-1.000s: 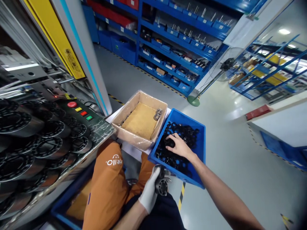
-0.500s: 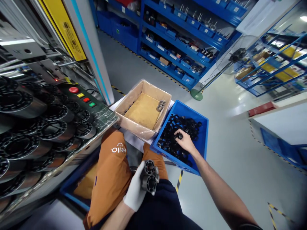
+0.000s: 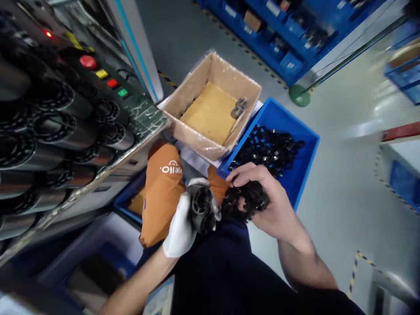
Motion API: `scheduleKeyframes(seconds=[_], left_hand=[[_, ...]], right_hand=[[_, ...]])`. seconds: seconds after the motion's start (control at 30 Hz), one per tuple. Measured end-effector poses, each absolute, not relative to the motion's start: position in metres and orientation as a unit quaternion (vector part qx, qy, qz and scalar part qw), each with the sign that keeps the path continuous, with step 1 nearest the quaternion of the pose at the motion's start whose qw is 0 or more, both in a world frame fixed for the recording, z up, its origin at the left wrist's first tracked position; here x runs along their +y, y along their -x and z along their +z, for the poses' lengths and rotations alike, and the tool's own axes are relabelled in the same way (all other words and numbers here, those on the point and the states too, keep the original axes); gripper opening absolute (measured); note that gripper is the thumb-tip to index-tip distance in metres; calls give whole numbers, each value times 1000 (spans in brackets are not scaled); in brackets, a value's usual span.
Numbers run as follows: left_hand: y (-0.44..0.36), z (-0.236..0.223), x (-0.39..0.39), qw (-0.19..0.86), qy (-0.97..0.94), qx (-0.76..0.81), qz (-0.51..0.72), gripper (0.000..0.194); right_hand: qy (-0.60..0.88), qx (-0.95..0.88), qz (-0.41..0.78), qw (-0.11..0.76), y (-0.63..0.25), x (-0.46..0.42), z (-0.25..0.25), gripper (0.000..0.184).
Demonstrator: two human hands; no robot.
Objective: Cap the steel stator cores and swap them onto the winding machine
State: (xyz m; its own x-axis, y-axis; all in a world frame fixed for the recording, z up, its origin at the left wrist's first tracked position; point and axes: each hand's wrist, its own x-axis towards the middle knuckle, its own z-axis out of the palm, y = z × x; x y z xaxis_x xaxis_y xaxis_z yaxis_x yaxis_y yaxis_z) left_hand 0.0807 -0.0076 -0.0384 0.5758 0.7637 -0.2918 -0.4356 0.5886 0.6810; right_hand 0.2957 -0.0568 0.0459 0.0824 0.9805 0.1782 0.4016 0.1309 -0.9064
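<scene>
My left hand (image 3: 183,218), in a white glove, is closed around two dark metal slotted cylinders (image 3: 201,205) that look like motor stator cores, their ring-shaped ends facing up. Close beside it on the right, my bare right hand (image 3: 274,203) cups a bunch of small black plastic parts (image 3: 247,199); their exact shape is blurred. Behind the right hand stands the blue bin (image 3: 305,170), with a heap of the same black parts (image 3: 271,148) inside. To its left, a plastic-lined cardboard box (image 3: 197,142) holds a yellow-brown sheet and a couple of metal cylinders (image 3: 239,108).
Rows of slotted metal cylinders (image 3: 59,129) crowd the machine bench (image 3: 147,120) on the left. Red, yellow and green buttons (image 3: 112,83) sit at its far end. Blue shelving (image 3: 272,39) and a green fan base (image 3: 299,95) stand beyond the boxes.
My right hand has come out of the blue bin with a bunch of black parts and moved close to my left hand. The left hand keeps its cylinders. The view has tilted downward.
</scene>
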Motion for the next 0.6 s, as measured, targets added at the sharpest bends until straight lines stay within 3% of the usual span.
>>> scheduleKeyframes(seconds=[0.13,0.33,0.6], left_hand=[[-71,-40,-13,750,-406,311,419,56],[-69,-20,-17,807,-290,344,383,65],[-58,-28,-15,755,-339,369,424,53]], right_hand=[[551,-650,308,423,-268,-48,56,30],[569,-626,281,453,-250,-45,48,17],[591,-583,287,478,-238,-41,37,27]])
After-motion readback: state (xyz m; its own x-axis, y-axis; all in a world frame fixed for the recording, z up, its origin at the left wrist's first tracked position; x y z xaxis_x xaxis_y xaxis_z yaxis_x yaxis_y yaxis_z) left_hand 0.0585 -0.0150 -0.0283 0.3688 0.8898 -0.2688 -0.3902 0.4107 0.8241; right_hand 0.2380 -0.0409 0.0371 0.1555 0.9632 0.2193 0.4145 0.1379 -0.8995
